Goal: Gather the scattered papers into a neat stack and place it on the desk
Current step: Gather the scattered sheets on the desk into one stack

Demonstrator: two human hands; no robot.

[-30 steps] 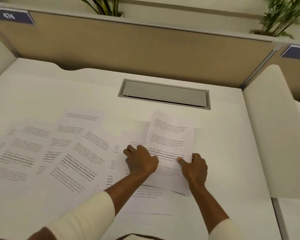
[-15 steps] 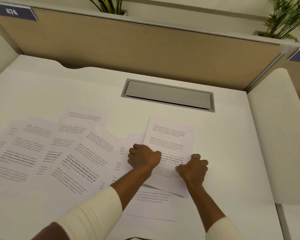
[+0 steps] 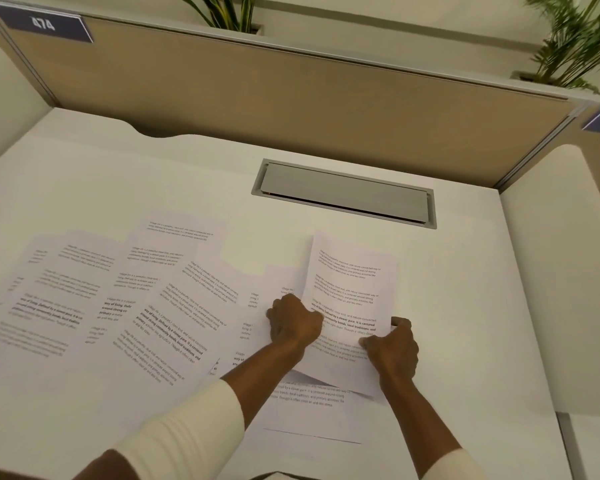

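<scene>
A: Starting at the left, what lies on the white laminate desk (image 3: 465, 258)?

B: A loose fan of white printed paper sheets (image 3: 94, 306), overlapping, flat, and reaching from the far left toward the middle. None of it is squared up, so I judge the gathering is barely begun

A: And the hands?

B: The left hand (image 3: 293, 323) is curled into a fist on the left edge of one white sheet with black paragraphs (image 3: 350, 292), pinching it. The right hand (image 3: 392, 348) grips the same sheet's right edge, thumb on top, fingers underneath. The sheet bows upward between them, its near corner lifted off another printed page (image 3: 309, 407) beneath

A: What could go wrong?

B: Squeezing the edges inward may crease the sheet. Dragging it left could snag and skew the fan. A loose pinch might let it slide right, toward the desk's edge

A: Anything beyond?

B: A grey metal cable hatch (image 3: 343, 195) sits further back, well apart from the paper
</scene>
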